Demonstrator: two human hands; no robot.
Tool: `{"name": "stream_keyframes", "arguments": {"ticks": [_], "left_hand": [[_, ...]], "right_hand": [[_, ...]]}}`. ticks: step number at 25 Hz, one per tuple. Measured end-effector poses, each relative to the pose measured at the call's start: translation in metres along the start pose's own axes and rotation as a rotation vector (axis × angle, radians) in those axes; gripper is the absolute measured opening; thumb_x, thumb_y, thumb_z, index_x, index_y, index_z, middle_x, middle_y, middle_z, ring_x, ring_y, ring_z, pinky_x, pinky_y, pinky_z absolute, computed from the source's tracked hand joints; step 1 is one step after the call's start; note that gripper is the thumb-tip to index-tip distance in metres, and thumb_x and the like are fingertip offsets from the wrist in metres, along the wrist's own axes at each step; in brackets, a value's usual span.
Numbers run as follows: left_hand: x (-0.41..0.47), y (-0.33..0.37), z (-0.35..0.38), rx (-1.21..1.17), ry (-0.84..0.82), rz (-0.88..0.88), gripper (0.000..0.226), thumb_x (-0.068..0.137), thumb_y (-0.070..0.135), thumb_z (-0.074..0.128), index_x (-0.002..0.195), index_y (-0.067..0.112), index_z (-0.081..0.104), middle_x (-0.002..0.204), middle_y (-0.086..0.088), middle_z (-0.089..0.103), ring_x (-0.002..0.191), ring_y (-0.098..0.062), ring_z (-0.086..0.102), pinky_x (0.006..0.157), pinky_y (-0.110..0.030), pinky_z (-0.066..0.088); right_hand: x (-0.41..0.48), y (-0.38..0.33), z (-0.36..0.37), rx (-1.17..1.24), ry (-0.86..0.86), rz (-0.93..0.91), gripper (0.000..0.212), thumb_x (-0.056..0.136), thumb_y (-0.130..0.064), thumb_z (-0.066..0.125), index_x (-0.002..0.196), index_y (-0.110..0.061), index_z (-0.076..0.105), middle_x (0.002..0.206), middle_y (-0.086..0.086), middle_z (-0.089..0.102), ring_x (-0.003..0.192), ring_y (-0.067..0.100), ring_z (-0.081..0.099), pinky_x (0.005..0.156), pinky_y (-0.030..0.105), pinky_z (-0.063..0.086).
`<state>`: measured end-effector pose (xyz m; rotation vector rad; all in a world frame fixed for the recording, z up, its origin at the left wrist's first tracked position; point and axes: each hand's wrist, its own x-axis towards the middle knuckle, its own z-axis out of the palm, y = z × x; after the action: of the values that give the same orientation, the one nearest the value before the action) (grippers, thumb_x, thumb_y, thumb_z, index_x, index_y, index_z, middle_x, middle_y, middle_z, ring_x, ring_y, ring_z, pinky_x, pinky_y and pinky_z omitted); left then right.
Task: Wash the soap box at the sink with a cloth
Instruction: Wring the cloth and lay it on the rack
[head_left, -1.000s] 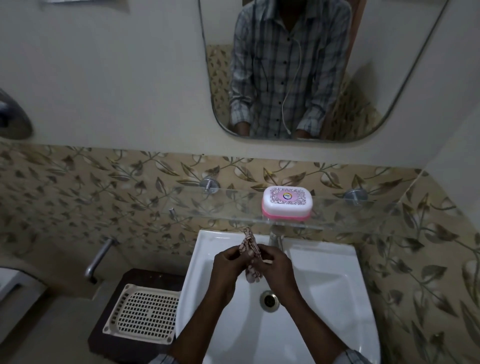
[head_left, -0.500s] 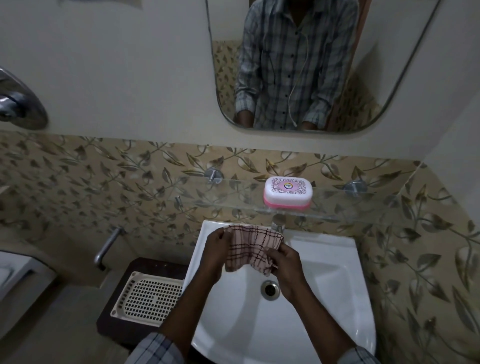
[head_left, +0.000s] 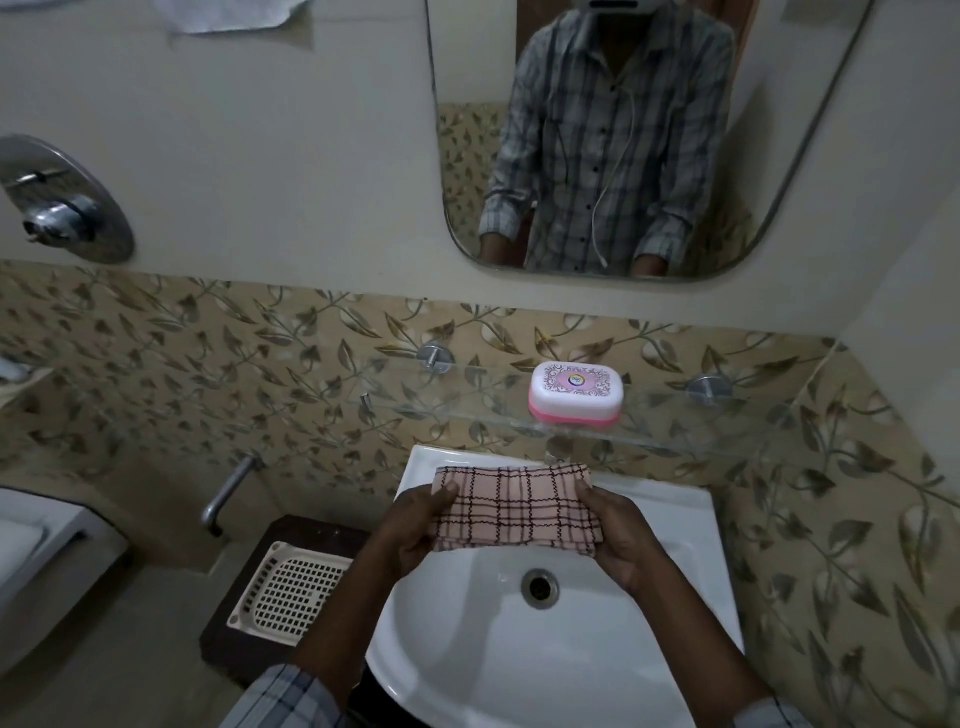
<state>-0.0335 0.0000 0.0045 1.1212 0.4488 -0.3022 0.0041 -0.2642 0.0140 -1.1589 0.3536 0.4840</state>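
Observation:
A pink checked cloth is stretched flat between both hands over the back of the white sink. My left hand grips its left edge and my right hand grips its right edge. The soap box, white lid on a pink base, sits closed on the glass shelf above the sink, apart from both hands. The drain shows below the cloth. The sink's tap is hidden behind the cloth.
A mirror hangs above the shelf. A cream perforated tray lies on a dark stand left of the sink. A metal wall tap juts out at left, a chrome shower control higher up. Tiled wall closes the right side.
The cloth was bunched and wrung between both hands; now it is spread out flat and wide. Both hands have moved apart to its edges. The soap box has not moved.

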Motion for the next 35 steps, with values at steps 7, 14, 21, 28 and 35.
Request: {"name": "stream_keyframes", "arguments": {"ticks": [7, 14, 21, 28, 35], "left_hand": [[-0.007, -0.001, 0.002, 0.018, 0.093, 0.014, 0.035, 0.09, -0.008, 0.054, 0.125, -0.014, 0.056, 0.122, -0.035, 0.061, 0.088, -0.035, 0.066, 0.067, -0.036, 0.061], [-0.023, -0.021, -0.066, 0.074, 0.275, 0.008, 0.018, 0.092, 0.003, 0.061, 0.108, -0.002, 0.069, 0.095, -0.024, 0.071, 0.067, -0.024, 0.068, 0.058, -0.031, 0.059], [-0.022, 0.017, -0.199, 0.14, 0.551, 0.113, 0.031, 0.087, 0.002, 0.068, 0.11, -0.018, 0.061, 0.104, -0.034, 0.065, 0.081, -0.033, 0.065, 0.075, -0.044, 0.055], [0.0, -0.009, -0.311, 0.186, 0.806, 0.095, 0.023, 0.089, -0.002, 0.063, 0.109, -0.014, 0.067, 0.089, -0.024, 0.067, 0.071, -0.029, 0.062, 0.066, -0.039, 0.055], [0.047, -0.09, -0.39, 0.577, 0.858, -0.123, 0.034, 0.092, 0.014, 0.058, 0.125, 0.013, 0.068, 0.116, -0.017, 0.071, 0.108, -0.034, 0.067, 0.098, -0.046, 0.052]], "right_hand": [[-0.001, 0.016, -0.011, -0.001, 0.047, 0.102, 0.034, 0.089, 0.005, 0.06, 0.122, 0.011, 0.058, 0.121, 0.032, 0.062, 0.1, 0.039, 0.063, 0.086, 0.049, 0.053], [0.015, 0.068, 0.037, -0.114, 0.091, 0.268, 0.019, 0.093, -0.002, 0.051, 0.108, 0.001, 0.062, 0.092, 0.022, 0.07, 0.081, 0.033, 0.065, 0.072, 0.045, 0.055], [0.042, 0.126, 0.171, -0.207, 0.024, 0.284, 0.03, 0.094, 0.005, 0.05, 0.122, 0.003, 0.06, 0.107, 0.018, 0.069, 0.093, 0.034, 0.066, 0.072, 0.041, 0.057], [0.072, 0.251, 0.277, -0.332, 0.11, 0.224, 0.04, 0.087, 0.01, 0.036, 0.111, -0.003, 0.065, 0.105, 0.019, 0.071, 0.09, 0.035, 0.07, 0.071, 0.046, 0.062], [0.146, 0.383, 0.285, -0.494, 0.344, 0.251, 0.039, 0.09, 0.015, 0.036, 0.123, 0.01, 0.056, 0.123, 0.026, 0.063, 0.113, 0.038, 0.062, 0.098, 0.043, 0.051]]}}
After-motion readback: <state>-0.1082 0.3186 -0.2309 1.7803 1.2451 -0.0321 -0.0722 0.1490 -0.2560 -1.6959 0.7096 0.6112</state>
